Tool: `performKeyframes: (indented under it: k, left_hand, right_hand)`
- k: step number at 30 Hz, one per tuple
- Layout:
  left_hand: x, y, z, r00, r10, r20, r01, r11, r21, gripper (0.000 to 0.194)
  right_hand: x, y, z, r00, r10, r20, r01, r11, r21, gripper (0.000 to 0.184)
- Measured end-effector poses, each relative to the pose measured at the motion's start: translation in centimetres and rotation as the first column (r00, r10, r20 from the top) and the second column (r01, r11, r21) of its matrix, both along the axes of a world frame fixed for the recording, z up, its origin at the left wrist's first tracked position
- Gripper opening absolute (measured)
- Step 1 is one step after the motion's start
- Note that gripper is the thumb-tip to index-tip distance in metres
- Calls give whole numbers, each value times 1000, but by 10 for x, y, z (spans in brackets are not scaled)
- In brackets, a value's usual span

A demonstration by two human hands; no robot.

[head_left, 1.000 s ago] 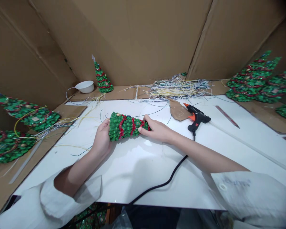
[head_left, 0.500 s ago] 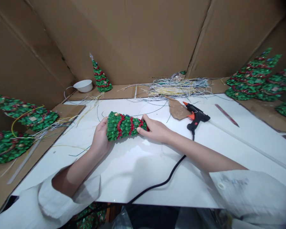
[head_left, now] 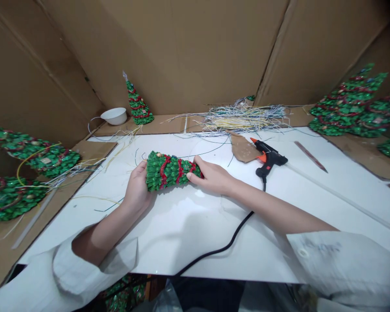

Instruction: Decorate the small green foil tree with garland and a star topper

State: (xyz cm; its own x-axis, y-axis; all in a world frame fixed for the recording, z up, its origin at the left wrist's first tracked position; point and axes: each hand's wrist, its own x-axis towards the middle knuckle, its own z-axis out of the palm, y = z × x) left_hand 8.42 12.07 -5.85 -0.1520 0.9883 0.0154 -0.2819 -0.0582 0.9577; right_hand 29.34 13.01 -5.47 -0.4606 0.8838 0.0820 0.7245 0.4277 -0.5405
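A small green Christmas tree figurine (head_left: 172, 172) with red garlands lies on its side between my hands, above the white tabletop (head_left: 195, 242). My left hand (head_left: 139, 184) holds it at the wide base end, the fingers partly hidden behind the base. Around the narrow top end my right hand (head_left: 208, 174) is closed, thumb in front; the tip is hidden in the grip. To the right of my right hand rests a black and orange glue gun (head_left: 269, 157), with its nozzle over a piece of brown cardboard (head_left: 243, 148).
A bundle of thin wires (head_left: 243, 120) lies along the back. Beside a white bowl (head_left: 114, 116) stands another tree (head_left: 139, 104). More trees (head_left: 344, 104) are on the right and left. A black cord (head_left: 227, 247) crosses the table, and a flat strip (head_left: 310, 157) lies at right.
The view has shifted very slightly. Both hands keep the same hold on the tree figurine, and nothing else has visibly moved.
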Motion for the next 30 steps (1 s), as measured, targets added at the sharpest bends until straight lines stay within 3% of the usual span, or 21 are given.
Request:
performKeyframes:
  k: [14, 22, 30]
  left_hand:
    - [-1, -1, -3, 1000, -2, -24, 2, 1000, 17, 16]
    - [-4, 1, -5, 999, 2, -36, -1, 1000, 15, 18]
    - [-2, 1, -4, 998, 6, -65, -5, 1000, 12, 23]
  right_hand:
    - [0, 1, 2, 1000, 14, -4, -15, 1000, -15, 36]
    - [13, 6, 3, 976, 187, -114, -197, 977, -83, 40]
    - [12, 8, -1, 979, 193, -70, -196, 980, -29, 37]
